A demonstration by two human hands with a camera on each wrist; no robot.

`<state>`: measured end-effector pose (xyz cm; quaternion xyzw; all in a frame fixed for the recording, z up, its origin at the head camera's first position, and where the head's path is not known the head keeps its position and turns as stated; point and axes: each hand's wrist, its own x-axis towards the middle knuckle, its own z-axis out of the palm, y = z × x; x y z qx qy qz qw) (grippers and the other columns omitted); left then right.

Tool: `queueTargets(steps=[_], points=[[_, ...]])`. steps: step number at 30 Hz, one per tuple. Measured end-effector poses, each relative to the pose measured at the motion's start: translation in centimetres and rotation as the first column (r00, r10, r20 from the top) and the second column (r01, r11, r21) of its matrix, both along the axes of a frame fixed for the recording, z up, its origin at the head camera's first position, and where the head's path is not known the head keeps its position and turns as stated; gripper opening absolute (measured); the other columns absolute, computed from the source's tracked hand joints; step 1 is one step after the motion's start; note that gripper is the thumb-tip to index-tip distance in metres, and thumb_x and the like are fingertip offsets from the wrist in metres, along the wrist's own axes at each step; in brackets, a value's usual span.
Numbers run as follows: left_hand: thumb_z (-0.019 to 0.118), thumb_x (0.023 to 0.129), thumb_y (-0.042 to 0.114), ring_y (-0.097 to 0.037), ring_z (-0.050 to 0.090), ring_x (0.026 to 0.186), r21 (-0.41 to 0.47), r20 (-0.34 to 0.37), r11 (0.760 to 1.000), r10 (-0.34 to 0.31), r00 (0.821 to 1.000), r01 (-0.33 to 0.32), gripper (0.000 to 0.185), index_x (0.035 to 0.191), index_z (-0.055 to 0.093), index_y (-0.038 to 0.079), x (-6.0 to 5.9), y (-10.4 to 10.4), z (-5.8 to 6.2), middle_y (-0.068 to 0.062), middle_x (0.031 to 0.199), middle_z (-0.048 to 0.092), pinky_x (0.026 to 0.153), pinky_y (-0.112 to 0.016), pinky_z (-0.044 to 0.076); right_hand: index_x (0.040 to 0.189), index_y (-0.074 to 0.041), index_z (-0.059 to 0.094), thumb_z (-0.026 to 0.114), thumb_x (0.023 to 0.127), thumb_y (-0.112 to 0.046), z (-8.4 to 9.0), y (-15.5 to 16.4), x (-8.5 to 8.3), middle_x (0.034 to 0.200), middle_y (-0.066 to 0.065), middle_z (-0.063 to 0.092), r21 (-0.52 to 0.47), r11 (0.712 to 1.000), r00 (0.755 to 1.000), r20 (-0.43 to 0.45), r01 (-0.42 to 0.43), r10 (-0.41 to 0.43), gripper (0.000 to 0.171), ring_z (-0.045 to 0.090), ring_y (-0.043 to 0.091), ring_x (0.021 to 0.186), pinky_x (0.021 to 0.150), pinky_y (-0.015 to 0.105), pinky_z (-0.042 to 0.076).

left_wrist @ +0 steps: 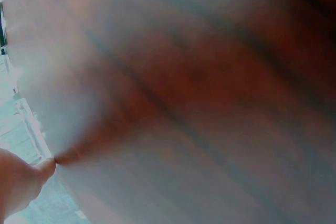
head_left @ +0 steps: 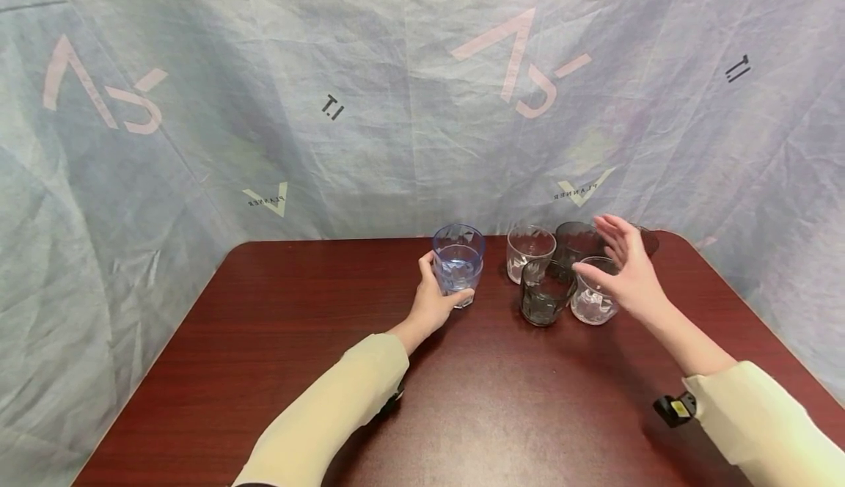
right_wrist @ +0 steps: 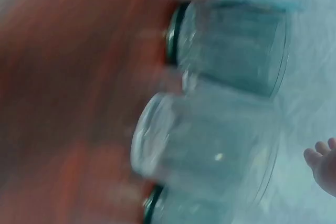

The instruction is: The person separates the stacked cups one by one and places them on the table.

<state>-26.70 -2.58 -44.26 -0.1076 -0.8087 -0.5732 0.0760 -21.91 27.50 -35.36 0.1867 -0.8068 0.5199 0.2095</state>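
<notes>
Crinkled pale-blue sheeting [head_left: 396,105], printed with pink and olive logos, hangs behind a dark red-brown bench [head_left: 297,340] where a person in cream sleeves works among drinking glasses. Seen from the head camera, the left hand [head_left: 432,304] grips a blue tumbler [head_left: 458,263] that stands upright near the bench's far edge, thumb on its near side and fingers curled round its left flank. To its right stands a cluster of four glasses, set close together: a clear glass [head_left: 529,252] and a smoky glass [head_left: 576,246] at the back, a dark glass [head_left: 545,293] and a second clear glass [head_left: 594,300] in front. The right hand [head_left: 627,267] hovers over this cluster, its fingers spread wide and holding nothing, the palm turned toward the glasses and nearest the front clear glass. A small black device with a yellow mark [head_left: 675,408] sits at the right wrist. The right wrist view, heavily blurred, shows clear glasses [right_wrist: 210,145] lying sideways across the frame with fingertips [right_wrist: 323,156] at the right edge. The left wrist view is too blurred to read beyond a fingertip [left_wrist: 44,167] at lower left.
</notes>
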Motion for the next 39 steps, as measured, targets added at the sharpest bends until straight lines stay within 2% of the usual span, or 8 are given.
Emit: queueTargets(steps=[3,7,10,17,24,25,35,39], points=[[0.082,0.08,0.019,-0.03,0.052,0.12,0.004,0.004,1.0,-0.005,1.0,0.005,0.091,0.143,0.017,0.019,0.0,0.0,-0.1,-0.015,0.138,0.047,0.099,-0.045,0.041,0.148,-0.002,0.021,0.072,0.081,0.011,0.5,-1.9,-0.6,0.15,0.02,0.032,0.01,0.998,0.998,0.002,-0.061,0.061,0.086,0.032,0.025,0.139,0.108,0.026,0.03],[0.082,0.08,0.019,-0.031,0.052,0.12,0.007,0.003,1.0,-0.009,1.0,0.009,0.09,0.143,0.017,0.019,0.0,0.0,0.0,-0.015,0.138,0.047,0.099,-0.046,0.041,0.149,-0.003,0.019,0.073,0.08,0.011,1.0,-4.3,-1.7,0.151,0.02,0.031,0.026,0.99,0.99,0.019,-0.139,0.139,0.088,0.03,0.035,0.139,0.109,0.051,0.027],[0.082,0.08,0.019,-0.031,0.052,0.119,0.008,0.002,1.0,-0.006,1.0,0.006,0.09,0.143,0.017,0.018,0.0,0.0,0.1,-0.015,0.138,0.047,0.099,-0.046,0.041,0.149,-0.004,0.019,0.074,0.081,0.008,1.0,-5.9,-2.6,0.151,0.019,0.031,0.051,0.981,0.981,0.043,-0.189,0.187,0.089,0.029,0.037,0.139,0.107,0.058,0.026],[0.083,0.08,0.018,-0.03,0.052,0.119,-0.003,0.002,1.0,0.002,1.0,-0.002,0.09,0.142,0.017,0.017,0.0,0.0,0.2,-0.015,0.137,0.047,0.099,-0.046,0.041,0.151,-0.005,0.014,0.077,0.082,-0.001,0.3,-8.7,-4.4,0.152,0.02,0.029,0.141,0.953,0.961,0.109,-0.268,0.254,0.093,0.03,0.04,0.137,0.106,0.058,0.029],[0.082,0.08,0.019,-0.03,0.052,0.119,-0.017,0.003,1.0,0.002,1.0,-0.002,0.091,0.143,0.017,0.018,-0.1,-0.1,0.2,-0.015,0.137,0.047,0.099,-0.045,0.041,0.152,-0.006,0.013,0.078,0.083,-0.008,-0.1,-10.6,-5.5,0.152,0.021,0.028,0.226,0.927,0.949,0.169,-0.299,0.264,0.095,0.033,0.039,0.136,0.104,0.058,0.031],[0.082,0.08,0.019,-0.03,0.052,0.119,-0.019,0.003,1.0,0.0,1.0,0.0,0.091,0.143,0.016,0.018,-0.1,-0.1,0.2,-0.015,0.138,0.047,0.099,-0.045,0.041,0.151,-0.004,0.014,0.078,0.083,-0.006,0.2,-10.9,-5.2,0.152,0.023,0.028,0.231,0.924,0.947,0.174,-0.305,0.269,0.094,0.034,0.04,0.136,0.104,0.059,0.031],[0.081,0.081,0.019,-0.031,0.052,0.119,-0.021,0.019,1.0,-0.009,1.0,0.009,0.091,0.144,0.015,0.019,0.0,-0.2,0.3,-0.015,0.138,0.046,0.099,-0.046,0.041,0.15,-0.001,0.016,0.078,0.083,-0.008,-0.8,-11.9,-6.4,0.15,0.024,0.03,0.254,0.911,0.934,0.235,-0.325,0.268,0.091,0.036,0.044,0.133,0.103,0.055,0.035],[0.082,0.081,0.019,-0.031,0.052,0.12,-0.02,0.016,1.0,-0.015,1.0,0.015,0.091,0.144,0.015,0.018,0.0,-0.2,0.3,-0.016,0.138,0.045,0.1,-0.046,0.04,0.149,0.003,0.019,0.078,0.082,-0.005,-1.1,-12.2,-6.6,0.147,0.026,0.034,0.241,0.903,0.926,0.227,-0.355,0.303,0.089,0.04,0.044,0.13,0.101,0.054,0.038]])
